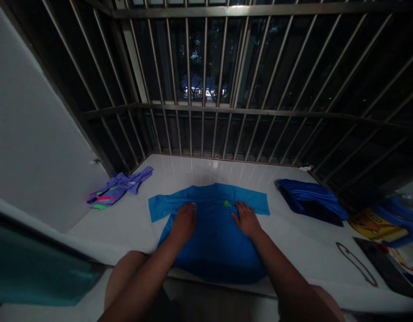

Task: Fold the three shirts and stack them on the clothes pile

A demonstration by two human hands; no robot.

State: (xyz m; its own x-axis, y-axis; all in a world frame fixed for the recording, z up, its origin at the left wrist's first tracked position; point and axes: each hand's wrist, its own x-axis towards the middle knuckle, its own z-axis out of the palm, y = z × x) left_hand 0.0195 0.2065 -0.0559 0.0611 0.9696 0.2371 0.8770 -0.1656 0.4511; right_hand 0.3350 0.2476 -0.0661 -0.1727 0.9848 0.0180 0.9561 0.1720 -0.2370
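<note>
Forearms (pixel 275 261) cross the ledge (pixel 300 250) edge; right hand (pixel 245 218) spread on blue shirt (pixel 213 239), left hand (pixel 185 221) grip unclear; room at three o'clock.

Metal bars (pixel 206 108) at bk — teal cloth (pixel 38 264) lft, cord (pixel 358 262) rt.

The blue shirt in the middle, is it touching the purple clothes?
Apart. The head view shows bare white surface between the blue shirt's nearest sleeve and the purple clothes.
</note>
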